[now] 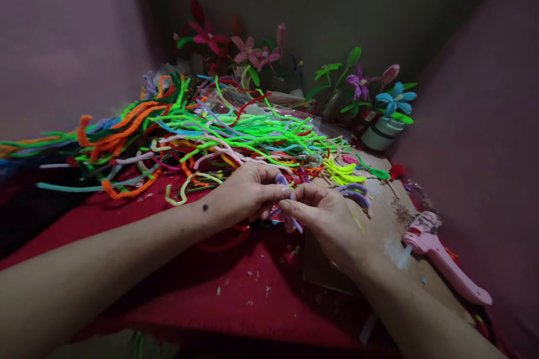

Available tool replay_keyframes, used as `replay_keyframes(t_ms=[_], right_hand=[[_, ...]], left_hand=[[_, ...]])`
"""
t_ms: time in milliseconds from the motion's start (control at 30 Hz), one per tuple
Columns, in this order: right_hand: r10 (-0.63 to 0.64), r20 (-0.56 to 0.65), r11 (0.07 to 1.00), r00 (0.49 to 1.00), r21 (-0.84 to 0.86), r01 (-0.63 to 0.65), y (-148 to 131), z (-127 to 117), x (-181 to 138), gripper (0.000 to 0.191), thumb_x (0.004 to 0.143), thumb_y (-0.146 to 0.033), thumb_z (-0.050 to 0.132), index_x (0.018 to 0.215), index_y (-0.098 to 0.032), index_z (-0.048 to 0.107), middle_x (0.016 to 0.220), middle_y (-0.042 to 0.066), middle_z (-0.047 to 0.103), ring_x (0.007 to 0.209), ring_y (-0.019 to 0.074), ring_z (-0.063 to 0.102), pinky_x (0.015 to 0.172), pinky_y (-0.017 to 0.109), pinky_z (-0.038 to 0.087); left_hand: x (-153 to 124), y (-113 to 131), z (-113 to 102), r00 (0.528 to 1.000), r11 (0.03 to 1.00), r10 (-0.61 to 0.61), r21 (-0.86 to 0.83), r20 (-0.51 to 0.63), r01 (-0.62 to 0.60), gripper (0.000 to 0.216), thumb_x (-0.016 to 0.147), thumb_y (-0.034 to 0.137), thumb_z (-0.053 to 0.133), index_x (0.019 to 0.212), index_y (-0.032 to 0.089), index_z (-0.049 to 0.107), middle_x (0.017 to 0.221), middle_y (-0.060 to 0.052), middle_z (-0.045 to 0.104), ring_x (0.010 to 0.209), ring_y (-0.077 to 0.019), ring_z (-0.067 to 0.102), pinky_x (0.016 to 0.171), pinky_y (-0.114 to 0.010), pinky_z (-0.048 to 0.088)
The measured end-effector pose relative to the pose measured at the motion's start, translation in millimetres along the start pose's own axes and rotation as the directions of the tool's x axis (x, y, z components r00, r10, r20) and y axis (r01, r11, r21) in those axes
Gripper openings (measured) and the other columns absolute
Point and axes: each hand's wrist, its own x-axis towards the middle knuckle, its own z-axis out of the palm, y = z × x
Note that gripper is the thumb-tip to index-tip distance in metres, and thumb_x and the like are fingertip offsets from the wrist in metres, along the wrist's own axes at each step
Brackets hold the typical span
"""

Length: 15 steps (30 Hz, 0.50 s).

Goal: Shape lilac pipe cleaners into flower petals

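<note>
My left hand [248, 190] and my right hand [324, 216] meet over the red cloth [177, 269], fingers pinched together on a lavender pipe cleaner [283, 182] bent into a loop. Its lower end pokes out under my right fingers. Just behind the hands lies a big heap of pipe cleaners [210, 129] in neon green, orange, pink, blue and white. Two finished purple loops [356, 193] and several yellow-green loops [343, 173] lie to the right of my hands on a brown board [391, 219].
A pink glue gun [442, 258] lies on the board at the right. Pipe-cleaner flowers stand at the back: pink and red ones [248, 50], and a blue one [396, 100] in a small white pot [381, 133]. Walls close in on both sides. Small scraps dot the cloth.
</note>
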Motion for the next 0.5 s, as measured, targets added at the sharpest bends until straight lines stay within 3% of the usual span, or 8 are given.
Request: replay_keyframes(t_ms=[133,500], right_hand=[[0.044,0.013,0.997,0.999,0.067,-0.045,3.3,-0.5,0.9,0.018,0.068,-0.024,0.067,0.059,-0.015,0.054,0.050,-0.003,0.058,0.044,0.0073,0.050,0.045,0.019,0.039],[0.065,0.119,0.995,0.991,0.067,-0.073,6.4,-1.4,2.1,0.017,0.067,-0.030,0.068,0.063,-0.013,0.066,0.060,0.002,0.064,0.049,0.0080,0.050,0.049,0.021,0.040]], left_hand=[[1.0,-1.8,2.3,0.999,0.995,0.013,-0.098,-0.046,-0.018,0.009,0.072,0.019,0.061,0.069,0.014,0.055,0.046,0.006,0.050,0.039,-0.0044,0.043,0.038,-0.015,0.030],[-0.5,0.7,3.3,0.999,0.999,0.022,-0.042,-0.036,-0.024,0.016,0.071,0.025,0.063,0.063,0.013,0.056,0.048,0.005,0.049,0.040,-0.0043,0.040,0.040,-0.017,0.029]])
